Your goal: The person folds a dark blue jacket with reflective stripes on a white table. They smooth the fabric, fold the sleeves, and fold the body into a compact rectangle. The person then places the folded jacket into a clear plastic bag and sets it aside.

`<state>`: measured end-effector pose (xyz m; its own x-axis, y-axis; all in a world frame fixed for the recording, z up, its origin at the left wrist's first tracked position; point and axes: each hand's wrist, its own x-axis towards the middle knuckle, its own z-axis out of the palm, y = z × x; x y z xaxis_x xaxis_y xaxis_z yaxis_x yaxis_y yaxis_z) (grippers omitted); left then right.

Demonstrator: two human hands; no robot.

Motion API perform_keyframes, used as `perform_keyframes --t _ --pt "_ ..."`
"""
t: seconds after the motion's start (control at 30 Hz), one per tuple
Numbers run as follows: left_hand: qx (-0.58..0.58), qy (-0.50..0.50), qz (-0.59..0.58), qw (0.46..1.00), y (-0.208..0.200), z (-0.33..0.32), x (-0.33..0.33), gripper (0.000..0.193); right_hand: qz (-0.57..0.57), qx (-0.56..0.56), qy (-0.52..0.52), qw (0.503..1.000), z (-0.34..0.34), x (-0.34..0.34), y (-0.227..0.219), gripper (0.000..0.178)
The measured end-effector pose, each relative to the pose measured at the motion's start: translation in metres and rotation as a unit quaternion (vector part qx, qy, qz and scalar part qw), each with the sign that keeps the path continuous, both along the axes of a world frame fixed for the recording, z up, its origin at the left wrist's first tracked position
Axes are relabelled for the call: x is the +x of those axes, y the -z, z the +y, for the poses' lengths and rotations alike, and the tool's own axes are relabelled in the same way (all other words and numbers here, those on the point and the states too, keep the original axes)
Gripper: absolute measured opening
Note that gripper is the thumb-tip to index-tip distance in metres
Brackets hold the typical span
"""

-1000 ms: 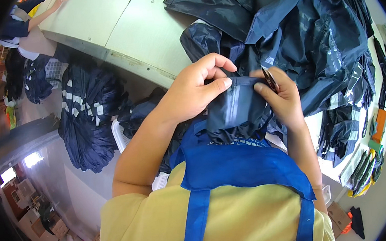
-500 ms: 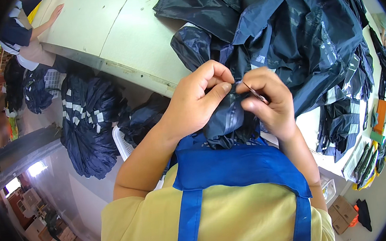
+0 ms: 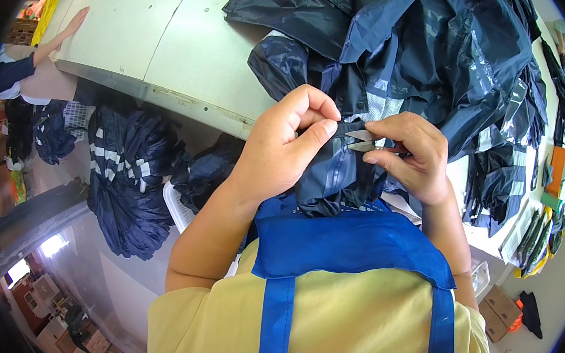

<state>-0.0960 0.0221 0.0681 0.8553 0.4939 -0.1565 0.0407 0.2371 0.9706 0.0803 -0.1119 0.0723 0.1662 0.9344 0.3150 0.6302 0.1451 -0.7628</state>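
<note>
the left hand [image 3: 286,142] pinched the cloth [image 3: 324,174] by its edge, seemingly to steady it; the right hand [image 3: 414,150] was clamped on snips [image 3: 362,146], blades apart.

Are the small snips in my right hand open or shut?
Open: the snips in your right hand show two blades standing apart, a gap between them, tips toward the dark cloth.

No text can be read: white print [image 3: 370,206] on the apron [image 3: 349,243], beside the dark cloth's [image 3: 323,175] edge, is small and partly covered.
</note>
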Motion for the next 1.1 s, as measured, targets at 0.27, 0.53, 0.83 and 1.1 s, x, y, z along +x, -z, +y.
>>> perform_keyframes --t 0.27,0.53,0.83,1.1 --pt "0.017 0.010 0.010 1.000 0.001 -0.003 0.001 0.007 -0.038 0.029 -0.007 0.999 0.002 -0.001 0.000 0.029" --pt "0.020 0.016 0.040 0.999 -0.002 -0.004 0.000 0.008 -0.111 0.066 -0.023 0.991 0.000 -0.001 0.002 0.022" --pt "0.004 0.035 -0.003 0.999 -0.003 -0.004 -0.003 0.010 0.465 -0.010 0.098 0.880 -0.024 0.002 0.047 0.051" --pt "0.366 0.069 0.015 0.928 -0.008 -0.008 -0.013 0.036 0.256 -0.320 0.003 0.912 -0.011 0.008 0.018 0.022"
